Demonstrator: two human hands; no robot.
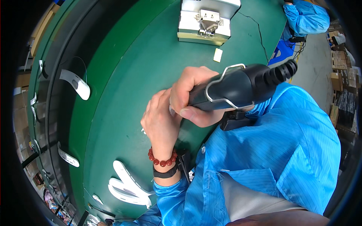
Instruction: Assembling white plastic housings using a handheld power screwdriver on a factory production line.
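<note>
The right hand [189,84] has its grip wrapped firmly round the body of a black tool [230,87], which is held above the table [124,98] at centre, its ribbed tail pointing far right and a wire hanger looped across its body. The working end is hidden by the two hands. The left hand [161,117] lies against the right, fingers bent and close together; how far its grip is closed and what it has hold of cannot be told, though a small white piece [143,131] shows at its left edge. A red bead bracelet [163,163] and a black band [166,173] circle the left wrist. Near left, curved white parts [130,188] lie together beside the left sleeve [169,199]. Further left are two separate white parts, one farther [79,86] and one nearer [68,156]. At the far side stands a white machine [205,26] with a metal fixture, a pale block [217,55] just nearer than it. Far right, a thin cable [259,30] crosses the table toward a blue object [281,52]; a co-worker's blue sleeve [307,17] is beyond.
</note>
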